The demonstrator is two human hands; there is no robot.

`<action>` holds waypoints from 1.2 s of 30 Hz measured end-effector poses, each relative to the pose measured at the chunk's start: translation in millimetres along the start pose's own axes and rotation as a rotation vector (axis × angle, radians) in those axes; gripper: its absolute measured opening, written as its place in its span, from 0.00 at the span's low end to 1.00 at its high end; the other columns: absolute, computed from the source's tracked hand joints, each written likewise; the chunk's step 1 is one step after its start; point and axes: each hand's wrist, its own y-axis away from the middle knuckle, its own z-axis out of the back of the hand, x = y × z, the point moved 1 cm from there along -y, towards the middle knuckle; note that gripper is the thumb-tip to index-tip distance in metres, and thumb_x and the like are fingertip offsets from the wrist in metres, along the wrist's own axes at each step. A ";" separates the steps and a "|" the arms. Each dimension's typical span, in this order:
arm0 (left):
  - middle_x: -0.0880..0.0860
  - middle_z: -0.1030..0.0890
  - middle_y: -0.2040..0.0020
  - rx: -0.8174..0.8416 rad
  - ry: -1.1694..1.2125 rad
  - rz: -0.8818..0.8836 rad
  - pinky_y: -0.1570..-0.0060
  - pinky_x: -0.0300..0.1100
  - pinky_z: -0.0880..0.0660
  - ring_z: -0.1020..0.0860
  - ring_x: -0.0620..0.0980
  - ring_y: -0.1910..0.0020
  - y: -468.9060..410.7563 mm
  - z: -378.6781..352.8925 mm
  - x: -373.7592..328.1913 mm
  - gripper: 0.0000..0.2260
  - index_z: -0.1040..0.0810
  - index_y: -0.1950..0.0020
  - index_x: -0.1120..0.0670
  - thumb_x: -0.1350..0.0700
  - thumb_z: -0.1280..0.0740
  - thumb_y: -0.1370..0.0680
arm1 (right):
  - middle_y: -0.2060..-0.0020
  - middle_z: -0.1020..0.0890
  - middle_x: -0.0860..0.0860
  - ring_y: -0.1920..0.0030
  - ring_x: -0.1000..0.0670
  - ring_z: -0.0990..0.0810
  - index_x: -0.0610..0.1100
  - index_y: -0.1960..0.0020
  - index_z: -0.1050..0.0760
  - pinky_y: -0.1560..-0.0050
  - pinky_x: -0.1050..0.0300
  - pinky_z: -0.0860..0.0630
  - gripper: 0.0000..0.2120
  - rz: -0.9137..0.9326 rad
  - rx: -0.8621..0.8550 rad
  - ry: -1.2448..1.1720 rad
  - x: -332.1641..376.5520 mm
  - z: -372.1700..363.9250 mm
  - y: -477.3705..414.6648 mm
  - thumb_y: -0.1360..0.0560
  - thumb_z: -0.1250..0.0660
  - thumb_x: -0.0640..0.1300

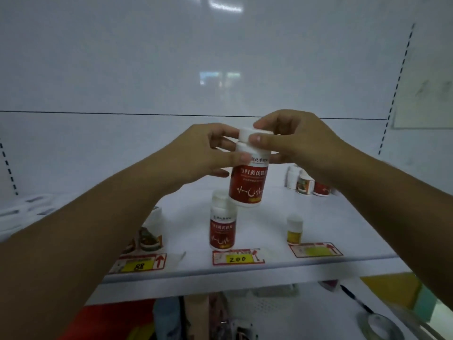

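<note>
- Bottle (247, 182) gripped at shoulder by left hand (196, 153), cap (247, 134) pinched by right hand (294, 141)
- If grip is slackened, standing bottle (222, 224) below could be struck and toppled

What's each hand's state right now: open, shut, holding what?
Left hand: grips the red-label bottle by its upper body.
Right hand: pinches the white cap on that bottle.

Arms extended; left hand (203, 153), right hand (294, 141) fingers curled, pinching
</note>
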 end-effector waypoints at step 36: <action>0.42 0.30 0.32 0.251 -0.735 0.057 0.37 0.41 0.32 0.29 0.45 0.36 -84.0 -40.2 24.2 0.30 0.36 0.30 0.40 0.33 0.41 0.31 | 0.30 0.33 0.58 0.33 0.55 0.31 0.56 0.31 0.35 0.33 0.52 0.31 0.27 -0.093 0.265 0.499 -127.2 38.0 -32.2 0.27 0.39 0.64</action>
